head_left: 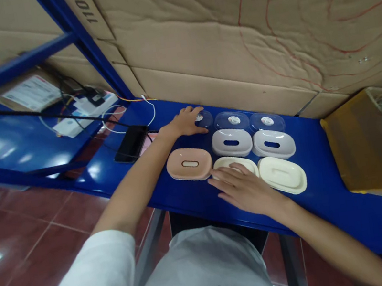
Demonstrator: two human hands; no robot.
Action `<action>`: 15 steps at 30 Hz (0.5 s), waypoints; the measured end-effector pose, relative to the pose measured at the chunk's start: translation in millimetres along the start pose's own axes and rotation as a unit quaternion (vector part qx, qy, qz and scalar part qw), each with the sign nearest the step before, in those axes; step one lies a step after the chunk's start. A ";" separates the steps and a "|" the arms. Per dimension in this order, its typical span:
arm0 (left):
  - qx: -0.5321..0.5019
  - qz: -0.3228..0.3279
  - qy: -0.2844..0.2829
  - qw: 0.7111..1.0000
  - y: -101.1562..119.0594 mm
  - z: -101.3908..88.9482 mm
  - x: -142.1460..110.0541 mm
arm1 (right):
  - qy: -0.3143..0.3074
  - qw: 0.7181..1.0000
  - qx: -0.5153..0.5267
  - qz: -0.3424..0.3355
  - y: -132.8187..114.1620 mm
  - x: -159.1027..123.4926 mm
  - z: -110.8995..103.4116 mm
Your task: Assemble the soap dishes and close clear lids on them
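Observation:
Several oval soap dishes lie in rows on a blue table [330, 198]. My left hand [184, 122] reaches to the back row, its fingers curled over the leftmost clear lid [205, 118]. Two more clear lids [232, 119] [266, 121] sit to its right. In front of them stand two grey-white dishes [231, 142] [273, 143]. A pink dish [189, 163] lies at the front left. My right hand [243, 188] rests flat, fingers spread, on a cream dish [234, 161]. Another cream dish [283, 174] lies to the right of it.
A black phone [130, 144] with cables lies at the table's left end. A yellow bin [368, 144] stands at the right. Cardboard [232, 35] lines the wall behind. A blue rack [12, 69] holds boxes at the left, above a red tiled floor.

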State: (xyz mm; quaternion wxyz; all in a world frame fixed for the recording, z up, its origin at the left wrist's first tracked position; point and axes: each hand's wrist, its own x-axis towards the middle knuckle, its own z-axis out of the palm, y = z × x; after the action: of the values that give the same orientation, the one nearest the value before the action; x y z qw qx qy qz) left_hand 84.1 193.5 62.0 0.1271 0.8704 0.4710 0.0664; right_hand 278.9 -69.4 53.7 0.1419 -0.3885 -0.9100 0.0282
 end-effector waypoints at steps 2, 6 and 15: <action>-0.003 0.001 0.004 1.000 0.2 -4.5 -9.3 | -0.009 1.000 -0.008 0.001 -7.5 10.6 8.4; -0.050 0.029 0.050 0.997 10.2 -14.1 -53.1 | -0.013 1.000 -0.011 0.016 -8.0 11.6 13.6; 0.020 0.047 0.063 0.997 35.8 -4.5 -170.4 | 0.016 0.998 0.032 0.043 5.8 -0.5 1.6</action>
State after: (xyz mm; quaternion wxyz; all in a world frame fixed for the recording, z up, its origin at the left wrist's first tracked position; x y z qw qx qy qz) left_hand 18.5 32.8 77.2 0.0762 0.8880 0.4379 0.1176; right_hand 282.9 -65.6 51.1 0.1676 -0.4233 -0.8885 0.0575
